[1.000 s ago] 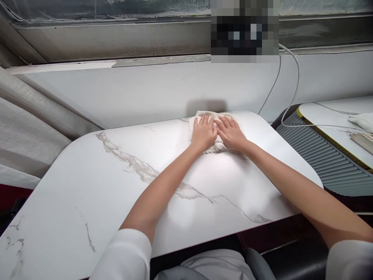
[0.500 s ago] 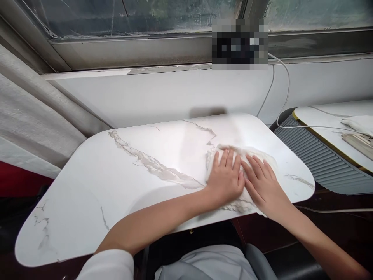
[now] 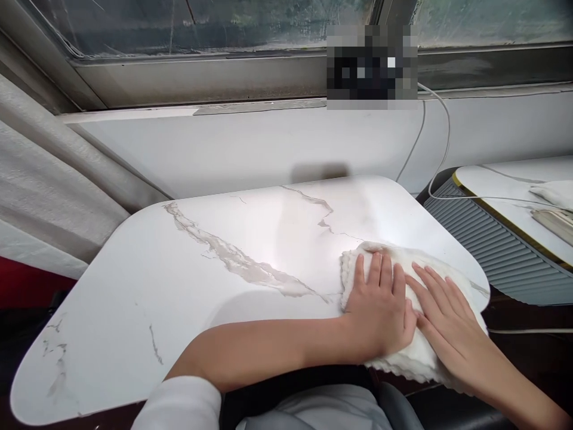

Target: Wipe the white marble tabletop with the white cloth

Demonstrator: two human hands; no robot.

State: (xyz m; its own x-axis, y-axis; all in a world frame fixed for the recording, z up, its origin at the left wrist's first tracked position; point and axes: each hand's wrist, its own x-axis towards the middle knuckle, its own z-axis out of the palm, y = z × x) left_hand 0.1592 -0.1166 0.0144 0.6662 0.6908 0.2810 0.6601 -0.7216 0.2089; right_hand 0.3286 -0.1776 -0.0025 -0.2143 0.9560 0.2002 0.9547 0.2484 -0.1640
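A white cloth [image 3: 423,349] with a wavy edge lies on the right part of the white marble-patterned tabletop [image 3: 250,233]. Part of it hangs past the table's near edge. My left hand [image 3: 379,313] rests flat on the cloth's left side, fingers spread and pointing away from me. Beside it, my right hand [image 3: 450,325] presses flat on the cloth with its fingers stretched forward. The two hands nearly touch at the thumbs. Beneath the palms the cloth is hidden.
A grey ribbed cabinet [image 3: 501,245] with a white top stands to the right, bearing a white cloth [image 3: 555,194]. Pale cables [image 3: 447,131] run down from the pixelated dark object [image 3: 371,71] at the window. At left hangs a pale curtain [image 3: 58,167].
Both hands and the cloth under them have slid right and towards me, over the table's near edge. More of the grey vein behind them now shows.
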